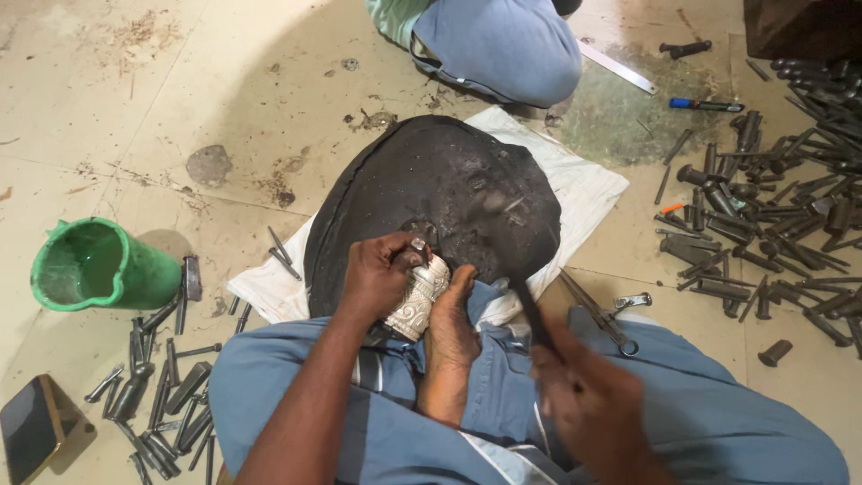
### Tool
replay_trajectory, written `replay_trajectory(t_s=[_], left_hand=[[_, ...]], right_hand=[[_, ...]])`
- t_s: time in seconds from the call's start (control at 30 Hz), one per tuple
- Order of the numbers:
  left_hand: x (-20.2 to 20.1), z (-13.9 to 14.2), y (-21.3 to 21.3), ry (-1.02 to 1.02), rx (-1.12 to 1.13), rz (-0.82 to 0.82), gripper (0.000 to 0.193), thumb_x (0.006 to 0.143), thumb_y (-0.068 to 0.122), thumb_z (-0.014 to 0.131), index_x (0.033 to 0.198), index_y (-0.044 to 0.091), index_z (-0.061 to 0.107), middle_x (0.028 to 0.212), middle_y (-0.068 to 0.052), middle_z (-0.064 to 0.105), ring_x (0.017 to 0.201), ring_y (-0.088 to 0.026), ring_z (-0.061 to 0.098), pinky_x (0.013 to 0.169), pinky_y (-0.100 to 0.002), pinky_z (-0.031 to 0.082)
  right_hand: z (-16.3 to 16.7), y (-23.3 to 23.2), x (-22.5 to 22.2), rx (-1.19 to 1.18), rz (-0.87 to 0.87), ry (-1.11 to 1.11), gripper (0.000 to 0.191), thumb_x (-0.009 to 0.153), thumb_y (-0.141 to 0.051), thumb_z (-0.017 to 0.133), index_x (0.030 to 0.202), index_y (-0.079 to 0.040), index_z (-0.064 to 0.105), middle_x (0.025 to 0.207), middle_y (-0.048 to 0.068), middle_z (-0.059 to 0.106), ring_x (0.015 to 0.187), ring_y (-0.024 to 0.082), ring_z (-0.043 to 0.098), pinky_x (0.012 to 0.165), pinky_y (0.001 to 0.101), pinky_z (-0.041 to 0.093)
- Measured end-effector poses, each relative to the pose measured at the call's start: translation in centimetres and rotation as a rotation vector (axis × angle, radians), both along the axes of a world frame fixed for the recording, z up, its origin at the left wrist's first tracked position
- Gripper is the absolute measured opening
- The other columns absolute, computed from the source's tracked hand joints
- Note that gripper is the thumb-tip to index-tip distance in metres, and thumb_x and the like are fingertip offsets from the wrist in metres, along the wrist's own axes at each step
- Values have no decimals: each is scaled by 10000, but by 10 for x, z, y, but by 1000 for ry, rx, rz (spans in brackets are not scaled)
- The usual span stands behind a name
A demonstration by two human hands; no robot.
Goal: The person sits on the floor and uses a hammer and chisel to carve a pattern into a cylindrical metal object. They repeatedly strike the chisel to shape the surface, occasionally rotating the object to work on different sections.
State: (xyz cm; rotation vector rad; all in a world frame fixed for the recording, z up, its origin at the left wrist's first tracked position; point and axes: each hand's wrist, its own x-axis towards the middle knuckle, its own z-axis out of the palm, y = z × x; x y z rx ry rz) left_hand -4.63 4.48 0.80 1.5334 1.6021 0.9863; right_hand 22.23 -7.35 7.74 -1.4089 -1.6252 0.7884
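Carved white piece sits gripped by the left hand against a foot; the blurred right hand clasps a dark tool. Green jug's contents unclear.

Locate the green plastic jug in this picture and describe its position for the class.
In the head view, the green plastic jug lies on its side on the floor at the far left, just above a scatter of metal punches and left of the white cloth.

Tiled floor bears white cloth; green jug; scattered metal punches.
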Motion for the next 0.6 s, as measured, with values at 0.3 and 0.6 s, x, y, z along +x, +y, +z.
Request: replay_trajectory(t_s=[0.3,0.6], left_hand=[[2,-5,-2,84,194,-2,149,804,79,796,948,55,768,834,-140,759,719,-222,779,636,-337,558],[9,-6,-5,217,396,-63,215,776,57,797,986,70,755,752,-149,686,677,-325,685,613,-415,516]], right_hand=[[7,25,-12,116,225,-212,430,917,-84,693,1344,-36,664,686,134,637,559,132,588,543,283,524],[-18,9,3,424,224,-359,422,907,-80,697,1323,-63,624,794,142,671,660,246,657,601,358,533]])
